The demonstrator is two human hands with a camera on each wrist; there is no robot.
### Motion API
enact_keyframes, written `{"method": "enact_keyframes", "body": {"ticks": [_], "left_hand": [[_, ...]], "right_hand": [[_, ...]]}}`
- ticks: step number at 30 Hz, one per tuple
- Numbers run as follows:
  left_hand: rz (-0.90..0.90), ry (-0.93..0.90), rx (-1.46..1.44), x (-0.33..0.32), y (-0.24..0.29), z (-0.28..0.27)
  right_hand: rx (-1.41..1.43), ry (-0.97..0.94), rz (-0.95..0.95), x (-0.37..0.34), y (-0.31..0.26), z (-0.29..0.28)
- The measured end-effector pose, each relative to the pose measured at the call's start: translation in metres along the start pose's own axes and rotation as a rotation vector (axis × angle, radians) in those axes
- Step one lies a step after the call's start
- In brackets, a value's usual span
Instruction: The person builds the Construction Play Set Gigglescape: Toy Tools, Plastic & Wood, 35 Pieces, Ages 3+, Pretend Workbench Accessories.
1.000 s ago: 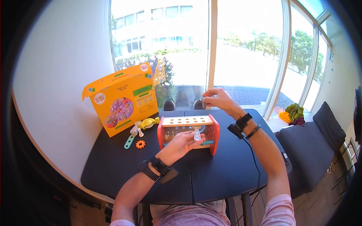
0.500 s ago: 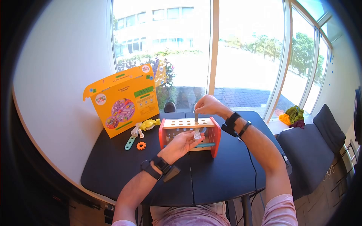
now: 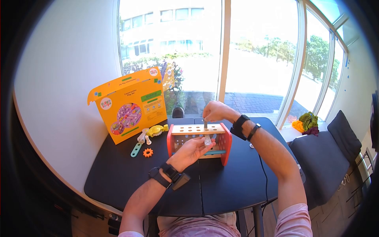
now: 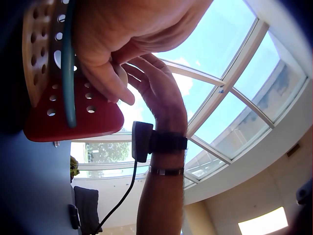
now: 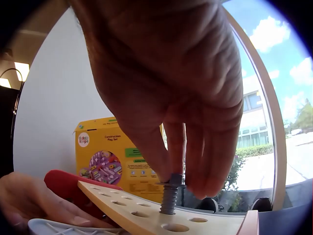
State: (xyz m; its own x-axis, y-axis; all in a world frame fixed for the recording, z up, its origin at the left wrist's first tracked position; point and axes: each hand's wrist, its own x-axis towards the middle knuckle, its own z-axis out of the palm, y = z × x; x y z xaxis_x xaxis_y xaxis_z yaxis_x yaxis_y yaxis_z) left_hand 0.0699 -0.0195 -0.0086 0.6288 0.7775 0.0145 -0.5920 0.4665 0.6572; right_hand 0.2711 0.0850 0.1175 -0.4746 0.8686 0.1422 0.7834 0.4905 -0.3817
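My right hand reaches over the toy workbench, its fingertips pinching the head of a grey toy bolt. Upright, the bolt's threaded shaft meets a hole in the pale wooden top board. In front of the workbench, my left hand holds a light grey lattice-patterned piece between thumb and fingers, just below the board and beneath the bolt. Red side panels with holes flank the board. A teal bar runs across the lower front, partly behind the left hand.
On the table's left lie an orange gear, a teal strip with holes, a whitish peg and a yellow toy piece. Behind them stands the yellow box. A black cable hangs from the right wrist device.
My right hand has come left and down to the workbench, bringing the grey bolt upright to a top hole. The left hand stays nearly in place with the lattice piece.
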Motion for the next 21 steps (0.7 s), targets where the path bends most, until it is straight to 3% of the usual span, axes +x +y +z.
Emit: {"method": "enact_keyframes", "body": {"ticks": [7, 16, 21], "left_hand": [[0.012, 0.005, 0.006, 0.000, -0.001, 0.000], [-0.032, -0.004, -0.035, 0.004, -0.001, -0.008], [-0.036, -0.018, -0.054, 0.003, -0.002, -0.009]], "right_hand": [[-0.068, -0.088, -0.083, 0.000, -0.019, -0.011], [-0.084, -0.203, 0.050, 0.007, -0.027, -0.010], [-0.352, -0.257, 0.048, 0.014, -0.022, -0.006]]}}
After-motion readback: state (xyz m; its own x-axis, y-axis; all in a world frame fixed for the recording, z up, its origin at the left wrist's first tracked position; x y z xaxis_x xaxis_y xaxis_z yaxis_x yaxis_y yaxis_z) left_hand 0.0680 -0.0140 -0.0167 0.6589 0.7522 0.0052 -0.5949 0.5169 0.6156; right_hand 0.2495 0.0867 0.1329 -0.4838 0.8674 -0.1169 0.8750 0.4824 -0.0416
